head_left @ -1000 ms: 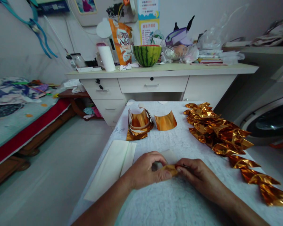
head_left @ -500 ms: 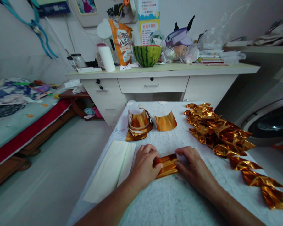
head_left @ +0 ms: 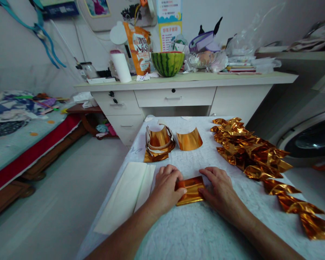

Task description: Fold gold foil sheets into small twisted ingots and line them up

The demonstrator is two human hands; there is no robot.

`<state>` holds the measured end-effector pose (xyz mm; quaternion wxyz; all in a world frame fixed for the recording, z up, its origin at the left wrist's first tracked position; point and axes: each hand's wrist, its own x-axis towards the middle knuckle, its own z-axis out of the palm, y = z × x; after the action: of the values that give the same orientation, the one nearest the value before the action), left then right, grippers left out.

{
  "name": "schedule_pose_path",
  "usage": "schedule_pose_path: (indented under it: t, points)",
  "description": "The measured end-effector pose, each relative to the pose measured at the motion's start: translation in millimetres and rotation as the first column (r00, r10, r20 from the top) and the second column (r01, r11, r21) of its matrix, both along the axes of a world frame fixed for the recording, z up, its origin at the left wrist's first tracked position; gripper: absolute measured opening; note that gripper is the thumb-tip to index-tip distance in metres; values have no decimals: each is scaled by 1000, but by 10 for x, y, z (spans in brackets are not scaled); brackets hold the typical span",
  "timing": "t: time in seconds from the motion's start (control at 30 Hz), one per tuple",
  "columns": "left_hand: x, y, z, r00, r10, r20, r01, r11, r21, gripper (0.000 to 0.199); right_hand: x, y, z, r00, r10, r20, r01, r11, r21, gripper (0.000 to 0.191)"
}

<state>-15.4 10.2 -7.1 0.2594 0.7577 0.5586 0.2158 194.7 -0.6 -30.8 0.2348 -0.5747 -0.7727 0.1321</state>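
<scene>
A piece of gold foil paper (head_left: 193, 191), folded into a small flat rectangle, lies on the cloth-covered table between my hands. My left hand (head_left: 168, 185) grips its left end, thumb on top and the other fingers curled at the far side. At the right end, my right hand (head_left: 216, 184) pinches the edge between thumb and fingers. Beyond them stand a curled stack of gold foil sheets (head_left: 159, 139) and one loose curved gold sheet (head_left: 189, 140). Folded gold foil pieces (head_left: 249, 148) are heaped along the right side.
White paper sheets (head_left: 124, 195) lie left of my left hand. Behind the table is a white desk (head_left: 176, 96) bearing a cut watermelon (head_left: 168, 64), an orange pouch (head_left: 138, 48) and plastic bags. A bed (head_left: 29, 137) stands left, a washing machine (head_left: 311, 133) right.
The foil between my hands now lies flatter, with more of its near face showing. My right hand's fingers have shifted slightly left and extended along its edge.
</scene>
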Motion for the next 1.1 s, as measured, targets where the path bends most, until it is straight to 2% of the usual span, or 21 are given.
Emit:
schedule_pose_path:
  t: [0.13,0.3,0.37,0.47,0.63,0.7,0.77,0.83,0.9,1.0,1.1]
  points:
    - [7,-8,1,997,-69,39,69,998,-4,18,0,-2,24,1000,16,3,-16,1000,-13,40]
    - [-1,-4,-32,996,-65,68,67,997,-27,32,-2,-3,63,998,55,-5,-55,998,-41,33]
    - [-1,-2,-34,996,-68,53,70,997,-39,27,-8,-13,84,998,60,-25,-61,997,-44,28]
    - [6,-5,-18,996,-57,63,60,997,-38,17,-19,-35,117,995,58,-81,-61,997,-41,25]
    - [31,-19,22,989,-68,133,75,996,-49,18,-21,-74,119,967,40,-253,-69,992,-107,19]
    - [45,-31,38,981,-77,176,94,992,-89,17,-14,-86,115,923,6,-385,-79,981,-174,25]
    - [58,-49,56,969,-91,230,120,986,-118,14,-2,-91,123,845,-32,-533,-129,956,-262,32]
    - [68,-70,75,953,-97,287,141,981,-135,12,21,-88,140,764,-62,-642,-204,921,-331,27]
    - [73,-90,91,937,-85,340,149,974,-168,10,54,-77,155,703,-91,-706,-264,888,-377,20]
    - [67,-104,95,904,-36,427,149,960,-236,6,110,-63,163,613,-167,-772,-299,856,-422,28]
    - [44,-94,65,842,26,539,161,941,-298,12,150,-57,167,505,-242,-829,-316,841,-438,29]
